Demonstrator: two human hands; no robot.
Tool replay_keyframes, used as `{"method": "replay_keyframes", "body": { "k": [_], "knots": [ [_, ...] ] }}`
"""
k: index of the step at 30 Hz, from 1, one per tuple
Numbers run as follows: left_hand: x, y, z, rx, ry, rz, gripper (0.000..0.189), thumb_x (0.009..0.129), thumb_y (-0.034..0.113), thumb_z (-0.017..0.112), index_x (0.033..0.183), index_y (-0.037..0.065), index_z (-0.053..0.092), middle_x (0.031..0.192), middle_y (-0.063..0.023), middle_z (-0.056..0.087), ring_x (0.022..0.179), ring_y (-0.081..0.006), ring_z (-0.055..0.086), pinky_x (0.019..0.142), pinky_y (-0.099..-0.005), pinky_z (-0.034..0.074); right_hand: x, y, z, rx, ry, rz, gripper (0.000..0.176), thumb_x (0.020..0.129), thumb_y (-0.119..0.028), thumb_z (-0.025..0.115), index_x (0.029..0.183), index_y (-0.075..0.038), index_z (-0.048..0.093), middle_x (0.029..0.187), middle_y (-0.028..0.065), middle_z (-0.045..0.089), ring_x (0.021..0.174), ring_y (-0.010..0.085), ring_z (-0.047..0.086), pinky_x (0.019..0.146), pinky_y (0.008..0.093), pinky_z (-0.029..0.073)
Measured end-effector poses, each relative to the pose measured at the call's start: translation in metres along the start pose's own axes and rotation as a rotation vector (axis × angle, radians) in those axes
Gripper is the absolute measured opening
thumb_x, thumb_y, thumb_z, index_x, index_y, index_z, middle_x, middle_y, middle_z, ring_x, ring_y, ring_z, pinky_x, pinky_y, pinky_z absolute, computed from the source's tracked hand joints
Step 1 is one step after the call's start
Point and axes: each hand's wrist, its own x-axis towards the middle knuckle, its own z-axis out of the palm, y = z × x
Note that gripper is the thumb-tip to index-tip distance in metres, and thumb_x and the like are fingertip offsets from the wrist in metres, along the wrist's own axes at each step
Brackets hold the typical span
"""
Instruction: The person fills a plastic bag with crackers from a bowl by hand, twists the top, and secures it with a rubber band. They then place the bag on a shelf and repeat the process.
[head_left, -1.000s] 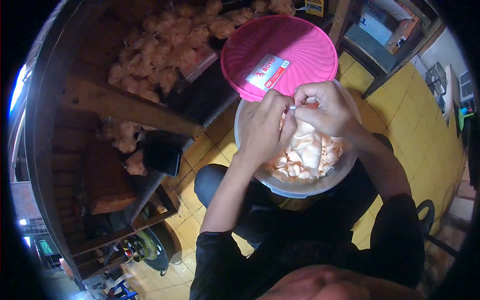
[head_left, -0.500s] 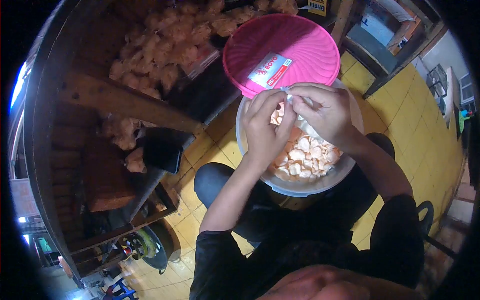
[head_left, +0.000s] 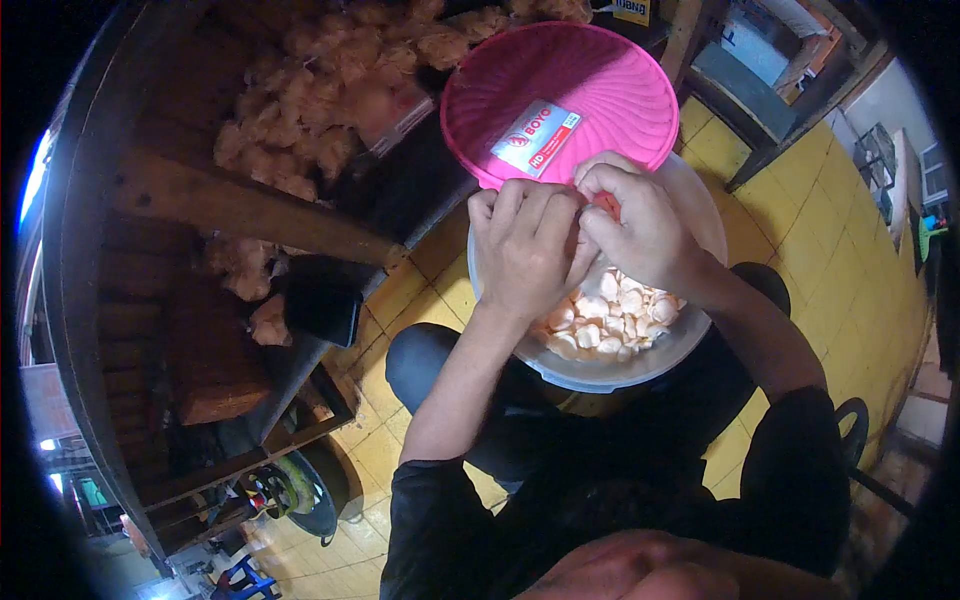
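Observation:
My left hand [head_left: 530,245] and my right hand [head_left: 640,215] meet over a translucent round tub [head_left: 708,205], fingers curled and pressed together. Between them they grip a thin, whitish plastic bag [head_left: 598,268], mostly hidden by the fingers. A small red thing [head_left: 607,205] shows at the right hand's fingers; its kind cannot be made out. Pale round crackers [head_left: 610,315] fill the tub below the hands. Just beyond the fingers, a pink ribbed plastic basin [head_left: 620,95] with a BOYO label [head_left: 537,138] rests at the tub's far rim.
To the left, a dark wooden shelf [head_left: 250,205] carries many filled bags [head_left: 340,100]. A black phone-like slab [head_left: 325,315] lies at its lower edge. Yellow floor tiles [head_left: 800,250] surround the tub, which sits between my bent knees. A dark pan [head_left: 320,500] stands at the lower left.
Both hands have closed more tightly and the left has turned knuckles-up. The whitish plastic at the fingertips is now mostly covered, and a small red thing has come into sight.

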Motion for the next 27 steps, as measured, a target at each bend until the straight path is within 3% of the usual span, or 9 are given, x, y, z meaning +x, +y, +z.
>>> {"method": "replay_keyframes", "body": {
  "k": [1,8,10,13,15,17,19,23,27],
  "knots": [
    [0.000,-0.001,0.000,-0.001,0.000,0.000,0.031,0.069,0.027,0.078,0.091,0.012,0.064,0.088,-0.0014,0.065,0.084,-0.0215,0.057,0.076,-0.0390,0.033,0.002,0.003,0.000,-0.125,0.018,-0.149,0.011,0.080,-0.004,0.060,0.085,0.005,0.057,0.087,0.0166,0.061,0.081,0.0267,0.064,0.072,0.0376,0.050],
    [-0.002,-0.008,-0.001,-0.066,-0.060,0.019,0.030,0.068,0.028,0.079,0.089,0.012,0.065,0.084,-0.0008,0.067,0.085,-0.0211,0.058,0.077,-0.0393,0.033,0.006,0.012,-0.013,-0.039,-0.151,-0.128,0.013,0.078,-0.006,0.062,0.078,0.005,0.055,0.085,0.0159,0.057,0.078,0.0269,0.061,0.069,0.0394,0.047],
    [-0.003,-0.006,-0.001,-0.089,-0.086,0.008,0.031,0.067,0.028,0.080,0.089,0.012,0.066,0.084,-0.0012,0.067,0.085,-0.0211,0.059,0.077,-0.0395,0.033,0.006,0.011,-0.019,-0.040,-0.290,0.009,0.010,0.077,0.001,0.060,0.085,0.007,0.057,0.104,0.0174,0.062,0.095,0.0230,0.061,0.086,0.0331,0.048],
    [-0.005,-0.003,-0.002,-0.129,-0.131,-0.056,0.027,0.068,0.021,0.078,0.090,0.010,0.066,0.084,-0.0036,0.067,0.083,-0.0210,0.059,0.077,-0.0378,0.035,0.008,0.012,-0.027,-0.036,-0.354,-0.077,0.014,0.080,0.001,0.061,0.093,0.006,0.062,0.103,0.0158,0.064,0.096,0.0214,0.063,0.088,0.0314,0.049],
    [-0.010,-0.008,0.002,-0.316,-0.154,-0.297,0.023,0.069,0.013,0.074,0.089,0.007,0.065,0.083,-0.0055,0.067,0.077,-0.0202,0.060,0.077,-0.0352,0.040,0.006,0.012,-0.023,0.038,-0.317,-0.031,0.015,0.082,-0.001,0.062,0.095,0.004,0.063,0.098,0.0153,0.065,0.091,0.0225,0.065,0.083,0.0327,0.050],
    [-0.010,-0.011,0.002,-0.370,-0.154,-0.335,0.018,0.071,0.006,0.070,0.088,0.004,0.063,0.083,-0.0045,0.067,0.074,-0.0163,0.060,0.077,-0.0315,0.044,0.004,0.008,-0.019,0.116,-0.285,0.018,0.015,0.084,-0.003,0.062,0.098,0.003,0.065,0.093,0.0147,0.067,0.086,0.0237,0.067,0.078,0.0339,0.052],
    [-0.010,-0.008,0.005,-0.776,-0.056,-0.650,0.014,0.071,0.004,0.073,0.078,0.004,0.061,0.076,-0.0036,0.065,0.075,-0.0109,0.061,0.076,-0.0294,0.048,0.004,0.000,-0.016,0.049,-0.201,-0.065,0.016,0.086,-0.001,0.062,0.101,0.002,0.064,0.094,0.0146,0.069,0.086,0.0245,0.068,0.079,0.0352,0.052],
    [-0.011,-0.010,0.007,-0.996,0.019,-0.762,0.010,0.079,-0.001,0.069,0.081,0.003,0.060,0.084,-0.0037,0.066,0.081,-0.0067,0.059,0.077,-0.0239,0.048,0.004,-0.002,-0.009,-0.015,-0.087,-0.146,0.018,0.086,-0.002,0.064,0.104,0.000,0.065,0.095,0.0141,0.069,0.089,0.0273,0.067,0.080,0.0367,0.052],
    [-0.013,-0.016,0.014,-1.254,0.080,-0.876,0.011,0.085,-0.008,0.061,0.090,0.003,0.059,0.091,-0.0049,0.065,0.083,-0.0080,0.060,0.076,-0.0221,0.048,0.003,0.001,-0.007,-0.334,-0.050,-0.361,0.024,0.080,-0.003,0.068,0.104,-0.004,0.068,0.099,0.0121,0.069,0.101,0.0270,0.065,0.090,0.0404,0.050]
  ]
}}
